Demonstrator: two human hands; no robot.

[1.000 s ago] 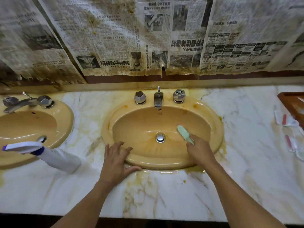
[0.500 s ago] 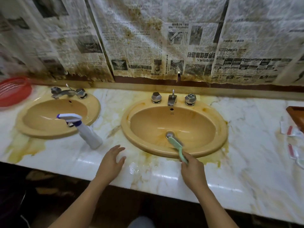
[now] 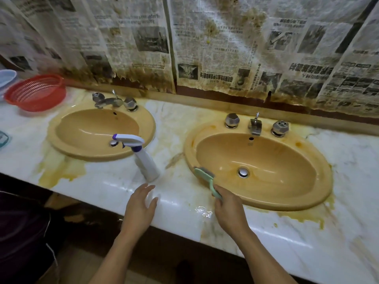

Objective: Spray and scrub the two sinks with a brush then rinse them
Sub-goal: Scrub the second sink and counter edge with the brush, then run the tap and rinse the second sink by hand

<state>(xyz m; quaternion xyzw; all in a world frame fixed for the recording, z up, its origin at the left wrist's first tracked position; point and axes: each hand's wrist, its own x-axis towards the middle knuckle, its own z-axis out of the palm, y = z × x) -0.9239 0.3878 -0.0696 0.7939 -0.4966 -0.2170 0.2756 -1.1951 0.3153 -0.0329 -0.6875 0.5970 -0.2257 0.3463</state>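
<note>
Two yellow oval sinks are set in a stained marble counter: the left sink (image 3: 67,140) and the right sink (image 3: 307,193). My right hand (image 3: 229,210) grips the handle of a green scrub brush (image 3: 205,177), whose head lies on the near left rim of the right sink. A white spray bottle (image 3: 143,158) with a purple-trimmed nozzle stands between the sinks. My left hand (image 3: 141,208) hovers with fingers spread just in front of the bottle, apart from it.
A red plastic basket (image 3: 34,93) and a pale blue bowl (image 3: 7,77) sit at the far left. Each sink has chrome taps (image 3: 254,126). Stained newspaper (image 3: 205,48) covers the wall. The counter edge (image 3: 184,228) runs close to my hands.
The view has swung left. My right hand drew the brush from the drain to the sink's near left rim. My left hand moved up toward the spray bottle.
</note>
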